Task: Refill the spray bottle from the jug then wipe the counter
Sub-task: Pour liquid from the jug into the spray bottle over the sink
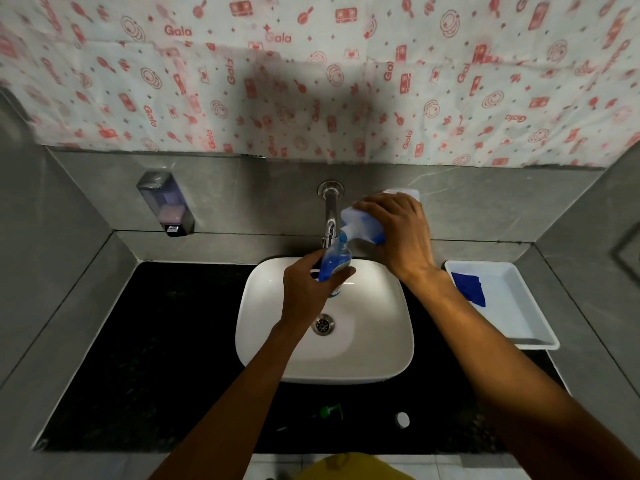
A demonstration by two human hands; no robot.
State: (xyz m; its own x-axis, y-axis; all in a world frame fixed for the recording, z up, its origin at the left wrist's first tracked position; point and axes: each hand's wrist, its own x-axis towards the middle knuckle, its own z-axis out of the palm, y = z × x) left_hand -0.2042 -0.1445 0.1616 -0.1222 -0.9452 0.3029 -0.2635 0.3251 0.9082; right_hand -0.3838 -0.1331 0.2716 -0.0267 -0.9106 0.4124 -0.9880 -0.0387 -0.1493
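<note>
My left hand (306, 289) grips the clear spray bottle (336, 259), which holds blue liquid and has no spray head on, over the white sink (263, 341). My right hand (398, 233) holds the translucent jug (363, 223) tipped to the left, its neck meeting the bottle's mouth. Blue liquid shows inside the jug's lower part. The green spray head (330, 411) lies on the black counter (166, 341) in front of the sink. A white cap (402, 419) lies to its right.
A chrome tap (330, 216) juts from the grey wall just behind the bottle. A white tray (519, 327) with a blue cloth (469, 287) sits on the counter's right side. A soap dispenser (166, 202) hangs on the wall at left.
</note>
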